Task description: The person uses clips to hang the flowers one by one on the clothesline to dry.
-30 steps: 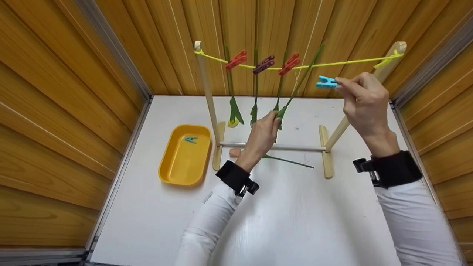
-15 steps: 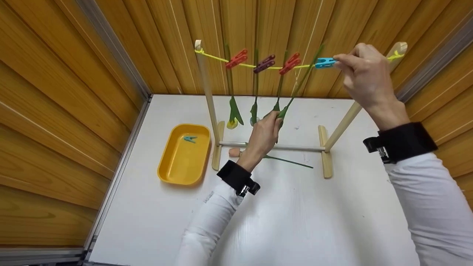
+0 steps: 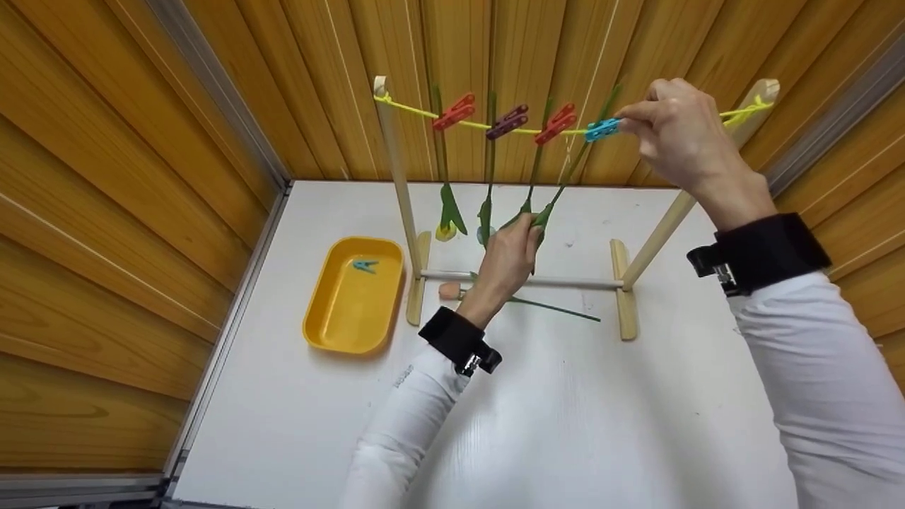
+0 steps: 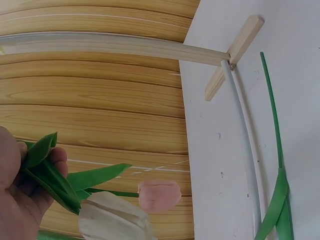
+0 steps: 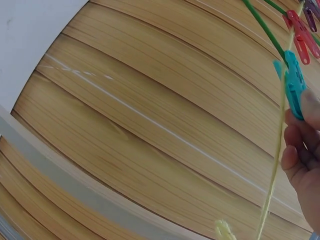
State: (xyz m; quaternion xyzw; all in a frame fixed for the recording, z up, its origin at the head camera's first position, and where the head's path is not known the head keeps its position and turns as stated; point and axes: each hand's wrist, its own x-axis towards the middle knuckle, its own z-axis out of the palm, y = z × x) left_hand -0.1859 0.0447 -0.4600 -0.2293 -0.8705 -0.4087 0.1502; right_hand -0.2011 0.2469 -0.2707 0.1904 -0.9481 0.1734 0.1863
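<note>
My right hand (image 3: 682,138) pinches the ends of a light-blue clothespin (image 3: 602,130) between thumb and fingers. The clothespin sits at the yellow line (image 3: 739,112), over the green stem of a tulip (image 3: 570,173). Lower down, my left hand (image 3: 505,258) grips that tulip by its leaves and stem, the bloom pointing downward. In the left wrist view a white tulip bloom (image 4: 115,220) shows just past the fingers, with a pink bloom (image 4: 160,195) beyond it. To the left, a red clothespin (image 3: 556,124), a purple one (image 3: 508,122) and another red one (image 3: 454,112) hold upside-down flower stems on the line.
The line runs between two wooden posts (image 3: 398,177) joined by a low rod (image 3: 573,282). A peach tulip (image 3: 450,291) lies on the white table (image 3: 565,410) before the rod. A yellow tray (image 3: 318,332) at left holds a blue clothespin (image 3: 365,266).
My right hand has risen to the line and moved left, bringing the blue clothespin onto the line at the stem. My left hand has stayed nearly still, holding the tulip.
</note>
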